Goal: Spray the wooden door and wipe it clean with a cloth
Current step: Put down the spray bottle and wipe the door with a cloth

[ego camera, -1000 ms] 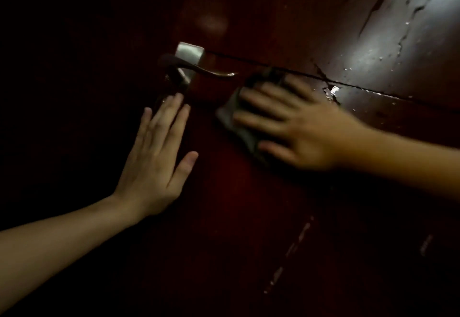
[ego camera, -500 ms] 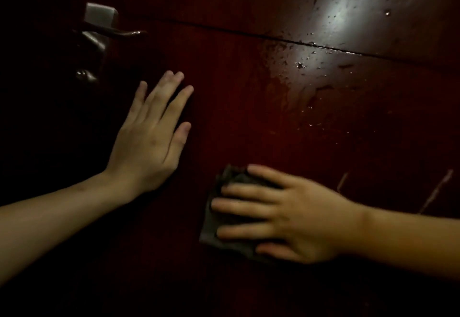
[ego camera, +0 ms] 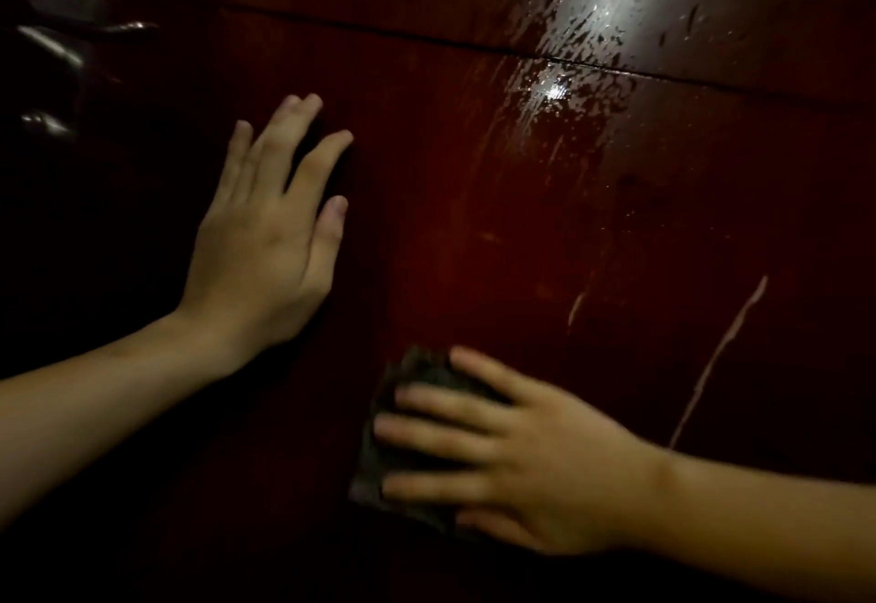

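Left hand (ego camera: 265,242) flat on the dark red door (ego camera: 474,233), fingers straight and slightly spread, holding nothing, just right of the metal handle (ego camera: 71,10) at upper left. Right hand (ego camera: 516,460) low in frame, fingers straight and spread, pressing a dark cloth (ego camera: 379,460) flat against the door; cloth edges show past the fingertips on the left. Wet droplets and streaks (ego camera: 569,71) shine at upper right near a groove (ego camera: 379,31), a pale scratch (ego camera: 720,356) right of the cloth.
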Demonstrator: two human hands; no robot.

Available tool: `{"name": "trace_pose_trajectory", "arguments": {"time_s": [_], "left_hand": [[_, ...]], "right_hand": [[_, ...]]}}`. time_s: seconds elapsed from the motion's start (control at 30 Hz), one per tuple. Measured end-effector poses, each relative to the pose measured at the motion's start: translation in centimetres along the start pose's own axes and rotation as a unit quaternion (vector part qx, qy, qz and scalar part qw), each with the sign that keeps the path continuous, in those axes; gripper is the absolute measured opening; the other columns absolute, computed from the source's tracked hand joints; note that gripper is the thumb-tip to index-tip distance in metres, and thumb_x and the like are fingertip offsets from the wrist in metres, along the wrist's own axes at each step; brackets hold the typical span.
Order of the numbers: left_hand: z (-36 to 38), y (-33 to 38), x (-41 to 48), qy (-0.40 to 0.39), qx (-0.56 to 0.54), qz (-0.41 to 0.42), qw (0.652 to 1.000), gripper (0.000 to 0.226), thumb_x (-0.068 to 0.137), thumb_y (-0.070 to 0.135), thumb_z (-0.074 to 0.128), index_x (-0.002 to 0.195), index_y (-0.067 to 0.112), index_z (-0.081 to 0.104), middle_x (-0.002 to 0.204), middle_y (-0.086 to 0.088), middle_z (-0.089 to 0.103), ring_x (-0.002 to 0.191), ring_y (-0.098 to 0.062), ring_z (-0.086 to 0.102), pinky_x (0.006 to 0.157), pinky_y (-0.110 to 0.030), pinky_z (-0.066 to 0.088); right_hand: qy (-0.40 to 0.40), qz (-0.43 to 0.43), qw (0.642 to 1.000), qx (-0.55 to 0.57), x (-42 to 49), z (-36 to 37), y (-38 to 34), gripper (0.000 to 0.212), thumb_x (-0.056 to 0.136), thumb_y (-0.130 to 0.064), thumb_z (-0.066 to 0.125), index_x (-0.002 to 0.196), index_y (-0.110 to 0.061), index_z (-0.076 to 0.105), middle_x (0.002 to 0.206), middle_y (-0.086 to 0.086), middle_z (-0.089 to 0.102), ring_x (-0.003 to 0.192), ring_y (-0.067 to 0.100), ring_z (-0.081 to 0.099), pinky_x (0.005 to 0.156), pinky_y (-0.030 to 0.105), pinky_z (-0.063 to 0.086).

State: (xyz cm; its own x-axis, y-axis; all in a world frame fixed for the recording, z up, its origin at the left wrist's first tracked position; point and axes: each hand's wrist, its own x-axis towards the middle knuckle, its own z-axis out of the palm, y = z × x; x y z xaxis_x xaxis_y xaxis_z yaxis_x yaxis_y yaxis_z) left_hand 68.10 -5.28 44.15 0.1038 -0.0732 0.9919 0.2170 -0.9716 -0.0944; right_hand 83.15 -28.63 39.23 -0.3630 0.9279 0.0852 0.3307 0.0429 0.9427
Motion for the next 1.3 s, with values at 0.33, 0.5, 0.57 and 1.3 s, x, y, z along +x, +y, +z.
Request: {"name": "trace_pose_trajectory", "arguments": {"time_s": [0.33,0.5,0.57,1.3], "left_hand": [[2.8,6.3,2.1,-0.006,0.012,0.081,0.997,0.05,0.108,0.03,0.038,0.154,0.011,0.045,0.169,-0.017,0.028,0.16,-0.031,0.021,0.13,-0.054,0.014],[3.2,6.6,2.0,-0.018,0.055,0.081,0.995,0.054,0.108,0.035,0.035,0.157,0.013,0.042,0.169,-0.016,0.029,0.16,-0.029,0.02,0.13,-0.055,0.016],[3.2,6.7,2.0,-0.016,0.054,0.078,0.995,0.055,0.107,0.038,0.036,0.155,0.013,0.044,0.169,-0.016,0.03,0.16,-0.029,0.021,0.129,-0.056,0.016],[6.1,16.4,2.9,-0.014,0.041,0.163,0.986,0.055,0.097,0.034,0.051,0.149,0.016,0.053,0.162,-0.018,0.041,0.154,-0.033,0.036,0.124,-0.063,0.022]], "right_hand": [[0.048,0.32,0.944,-0.071,-6.2,-4.0,18.7,0.062,0.104,-0.057,0.019,0.162,-0.036,0.007,0.171,0.009,0.003,0.157,0.033,0.0,0.125,0.056,0.001],[0.049,0.291,0.952,-0.084,-7.3,-1.4,11.3,0.065,0.102,-0.056,0.026,0.161,-0.03,0.018,0.169,0.015,0.01,0.156,0.04,0.006,0.122,0.065,0.01],[0.015,0.17,0.984,-0.054,-8.6,0.2,6.1,0.064,0.101,-0.056,0.032,0.16,-0.033,0.023,0.17,0.009,0.013,0.156,0.035,0.009,0.122,0.064,0.009],[-0.064,0.266,0.961,-0.028,-20.4,3.0,-0.1,0.063,0.102,-0.06,0.031,0.16,-0.038,0.022,0.17,0.004,0.014,0.157,0.028,0.008,0.124,0.056,0.01]]}}
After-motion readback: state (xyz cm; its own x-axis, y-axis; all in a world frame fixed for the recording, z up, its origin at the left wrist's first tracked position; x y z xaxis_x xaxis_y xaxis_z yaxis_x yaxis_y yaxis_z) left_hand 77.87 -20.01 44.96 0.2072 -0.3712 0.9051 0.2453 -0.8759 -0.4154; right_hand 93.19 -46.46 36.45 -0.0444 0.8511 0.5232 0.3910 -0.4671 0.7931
